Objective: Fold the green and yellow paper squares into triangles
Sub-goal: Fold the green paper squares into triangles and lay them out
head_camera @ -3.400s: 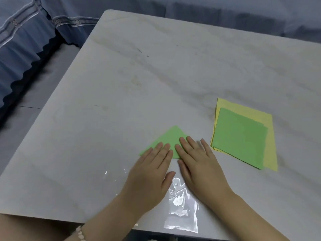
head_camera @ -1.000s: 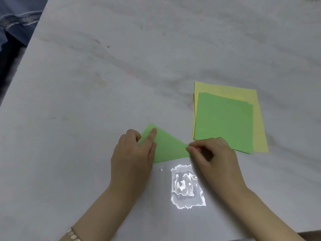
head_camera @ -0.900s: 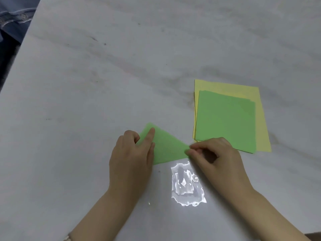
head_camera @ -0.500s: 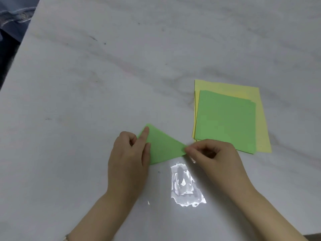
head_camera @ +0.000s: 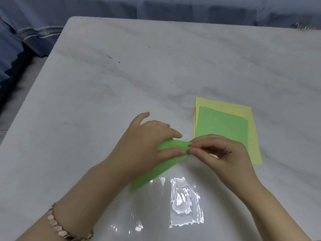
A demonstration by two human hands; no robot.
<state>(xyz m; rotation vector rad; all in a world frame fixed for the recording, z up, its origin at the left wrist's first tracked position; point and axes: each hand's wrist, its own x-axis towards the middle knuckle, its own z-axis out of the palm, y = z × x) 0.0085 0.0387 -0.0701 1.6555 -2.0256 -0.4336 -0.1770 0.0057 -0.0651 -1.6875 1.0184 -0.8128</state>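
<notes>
Far left of my left grip (head_camera: 147, 145), blue cloth (head_camera: 20, 42) hangs past the table (head_camera: 104, 87) edge. There's a beaded bracelet (head_camera: 57, 225) on that wrist, low in view. The left grip is palm down, fingers curled over the folded green paper (head_camera: 156, 171), with thumb and forefinger pinching its right end. The paper runs from that pinch back down-left under the palm, and its lower corner pokes out toward me. I can't tell if it lies flat on the table or is raised off it. The right grip (head_camera: 224, 155) sits just right of the left one, fingertips nearly touching it. Its thumb and forefinger pinch the same pointed end; the other fingers are loosely curled. Below and between both grips I see a bright glare patch (head_camera: 184, 202) on the glossy table. Behind and right of the right grip, an unfolded green square (head_camera: 222, 126) lies flat on a bigger yellow square (head_camera: 253, 146), yellow showing along the far and right sides. The right grip covers the stack's near-left corner.
</notes>
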